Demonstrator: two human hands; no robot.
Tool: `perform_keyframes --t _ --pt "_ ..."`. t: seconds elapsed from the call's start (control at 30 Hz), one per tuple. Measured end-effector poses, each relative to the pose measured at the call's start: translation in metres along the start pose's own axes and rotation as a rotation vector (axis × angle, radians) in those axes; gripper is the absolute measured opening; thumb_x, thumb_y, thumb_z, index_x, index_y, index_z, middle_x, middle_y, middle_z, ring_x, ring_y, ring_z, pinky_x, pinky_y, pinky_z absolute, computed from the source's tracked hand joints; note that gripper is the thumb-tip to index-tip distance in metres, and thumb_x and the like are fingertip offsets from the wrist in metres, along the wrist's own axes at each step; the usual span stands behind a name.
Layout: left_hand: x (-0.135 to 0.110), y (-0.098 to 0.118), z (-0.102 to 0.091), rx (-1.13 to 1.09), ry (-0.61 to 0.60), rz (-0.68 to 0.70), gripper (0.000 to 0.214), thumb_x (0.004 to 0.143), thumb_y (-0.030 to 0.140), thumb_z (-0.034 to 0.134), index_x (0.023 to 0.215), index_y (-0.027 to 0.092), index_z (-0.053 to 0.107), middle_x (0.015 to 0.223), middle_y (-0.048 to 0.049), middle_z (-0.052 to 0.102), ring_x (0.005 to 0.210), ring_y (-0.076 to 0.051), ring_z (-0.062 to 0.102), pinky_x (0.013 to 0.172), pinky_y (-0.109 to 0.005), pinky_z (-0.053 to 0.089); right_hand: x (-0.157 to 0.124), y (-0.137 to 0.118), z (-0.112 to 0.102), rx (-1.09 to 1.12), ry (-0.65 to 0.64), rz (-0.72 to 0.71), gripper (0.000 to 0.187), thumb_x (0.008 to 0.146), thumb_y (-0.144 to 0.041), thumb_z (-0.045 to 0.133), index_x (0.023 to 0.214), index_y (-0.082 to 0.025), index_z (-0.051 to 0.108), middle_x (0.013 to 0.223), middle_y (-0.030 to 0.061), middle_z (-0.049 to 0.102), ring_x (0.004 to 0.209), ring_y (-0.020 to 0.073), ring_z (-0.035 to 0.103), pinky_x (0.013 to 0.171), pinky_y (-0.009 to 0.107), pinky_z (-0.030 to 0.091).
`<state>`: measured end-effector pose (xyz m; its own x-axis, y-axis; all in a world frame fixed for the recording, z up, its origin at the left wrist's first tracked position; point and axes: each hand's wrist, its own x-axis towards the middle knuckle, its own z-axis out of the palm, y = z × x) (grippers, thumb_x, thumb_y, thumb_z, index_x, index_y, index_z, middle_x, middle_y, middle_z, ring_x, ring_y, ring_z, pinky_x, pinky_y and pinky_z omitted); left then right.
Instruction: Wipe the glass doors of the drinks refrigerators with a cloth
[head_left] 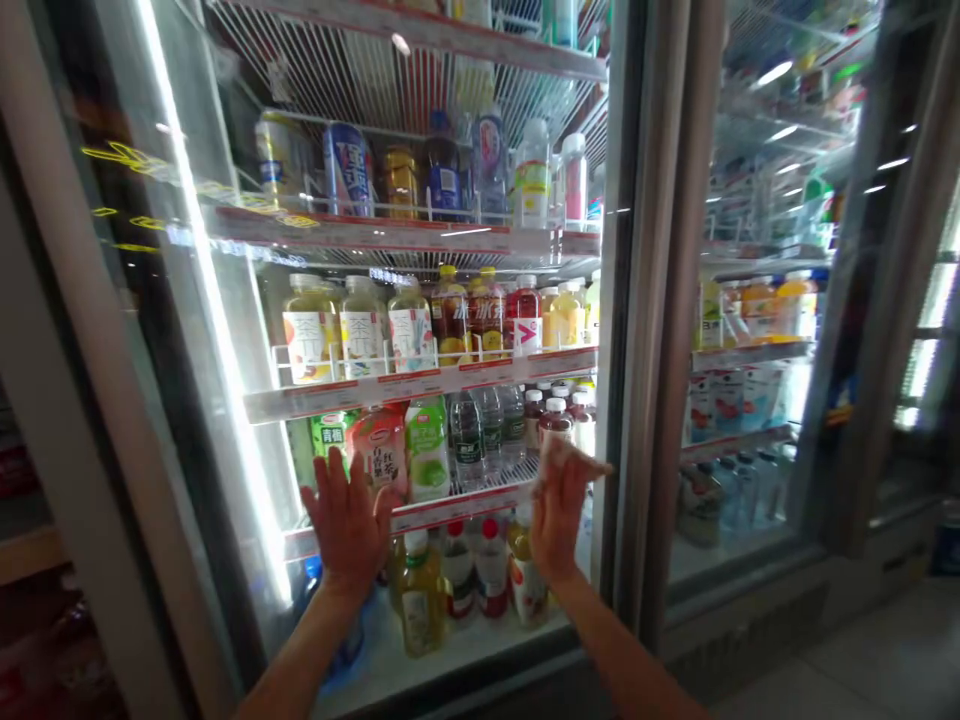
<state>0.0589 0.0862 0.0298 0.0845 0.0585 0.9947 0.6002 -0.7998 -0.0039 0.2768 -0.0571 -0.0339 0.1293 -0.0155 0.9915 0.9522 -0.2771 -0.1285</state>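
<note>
My left hand (349, 525) is held up flat with its fingers spread, at the glass door of a drinks fridge; whether it touches the glass I cannot tell. Behind it stand a red tea carton (379, 450) and a green carton (330, 430). My right hand (556, 520) is raised at the same glass, near the door's right frame (628, 400). Its fingers press on a pale, crumpled cloth (564, 458), which sticks out past the fingertips to the right. Juice bottles (422, 600) on the bottom level show between my forearms.
Shelves hold several bottles (411, 325) and cans (349, 168) behind the glass. A bright light strip (206, 280) runs down the left side. To the right is another glass-doored fridge section (750, 400), with tiled floor (847, 660) below it.
</note>
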Motion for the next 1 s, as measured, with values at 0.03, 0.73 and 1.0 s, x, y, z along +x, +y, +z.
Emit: perform_keyframes --t 0.03,0.73,1.0 --pt "0.0 0.0 0.0 -0.005 -0.006 -0.001 0.069 0.09 0.029 0.046 0.147 0.023 0.009 0.154 -0.0154 0.014 0.143 -0.028 0.007 0.113 -0.057 0.01 -0.003 -0.019 0.001 0.047 -0.086 -0.134 0.063 0.087 -0.013 0.039 0.147 -0.026 0.023 0.156 0.0066 0.014 0.143 0.0276 0.014 0.111 0.055 0.026" --pt "0.056 0.009 0.011 0.009 0.038 0.107 0.065 0.09 0.034 0.045 0.147 0.024 0.015 0.153 -0.0117 0.017 0.143 -0.024 0.011 0.115 -0.047 0.007 0.099 0.044 0.003 -0.059 0.157 -0.087 0.052 0.091 -0.019 0.037 0.143 -0.02 0.032 0.149 0.0126 0.033 0.142 0.0266 0.02 0.109 0.056 0.027" --pt "0.053 0.008 0.013 -0.009 0.026 0.065 0.063 0.09 0.035 0.044 0.146 0.023 0.019 0.153 -0.0125 0.019 0.143 -0.025 0.011 0.115 -0.05 0.006 0.094 -0.006 0.006 0.078 -0.161 -0.433 0.051 0.088 -0.02 0.042 0.139 -0.025 0.04 0.148 0.0042 0.037 0.142 0.0226 0.019 0.114 0.049 0.023"
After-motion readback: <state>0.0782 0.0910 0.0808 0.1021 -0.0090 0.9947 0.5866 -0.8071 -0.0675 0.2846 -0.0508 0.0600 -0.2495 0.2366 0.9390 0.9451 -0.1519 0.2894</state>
